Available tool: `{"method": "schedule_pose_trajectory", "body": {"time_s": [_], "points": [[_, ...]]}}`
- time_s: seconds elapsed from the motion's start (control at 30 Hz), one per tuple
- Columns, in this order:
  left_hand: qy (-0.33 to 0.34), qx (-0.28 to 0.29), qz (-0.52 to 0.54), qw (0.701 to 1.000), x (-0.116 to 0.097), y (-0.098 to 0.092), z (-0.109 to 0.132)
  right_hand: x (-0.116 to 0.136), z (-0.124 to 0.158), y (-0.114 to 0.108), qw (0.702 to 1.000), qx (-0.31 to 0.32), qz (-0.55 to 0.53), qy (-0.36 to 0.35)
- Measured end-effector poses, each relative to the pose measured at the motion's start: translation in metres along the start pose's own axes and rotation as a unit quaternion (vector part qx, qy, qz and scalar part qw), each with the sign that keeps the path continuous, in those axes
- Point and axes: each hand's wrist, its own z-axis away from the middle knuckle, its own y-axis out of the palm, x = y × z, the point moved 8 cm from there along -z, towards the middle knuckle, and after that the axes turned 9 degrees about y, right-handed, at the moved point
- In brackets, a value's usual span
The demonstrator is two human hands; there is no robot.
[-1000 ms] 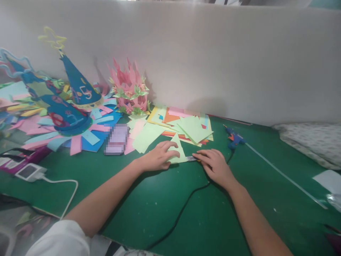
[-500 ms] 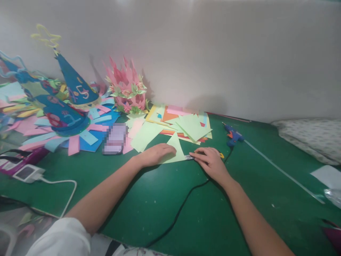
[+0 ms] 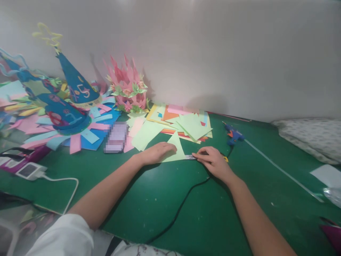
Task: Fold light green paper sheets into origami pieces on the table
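A pale green paper piece (image 3: 178, 145) with a pointed top lies on the green table. My left hand (image 3: 158, 153) rests over its left side, fingers stretched to the right and pressing it down. In my right hand (image 3: 211, 160), just right of the paper, is a utility knife (image 3: 190, 157). Its silvery blade end points left and meets the paper's lower right corner. The knife's yellow end (image 3: 226, 158) sticks out behind the hand; the fingers cover its middle.
Stacked coloured paper (image 3: 193, 126) lies behind my hands, a phone (image 3: 116, 138) to the left. Blue party hats (image 3: 76, 81) and pink paper crowns (image 3: 129, 89) stand at the back left. A glue gun (image 3: 233, 135) with a black cord and a long glue stick (image 3: 282, 165) are right.
My right hand has slid slightly to the right along with the knife, and more of the silvery end shows. My left hand stays on the paper.
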Motion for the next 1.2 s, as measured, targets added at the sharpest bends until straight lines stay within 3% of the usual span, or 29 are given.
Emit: {"method": "schedule_pose_trajectory", "body": {"time_s": [1.2], "points": [[0.021, 0.004, 0.026, 0.999, 0.001, -0.001, 0.001, 0.007, 0.002, 0.007, 1.000, 0.007, 0.006, -0.026]]}}
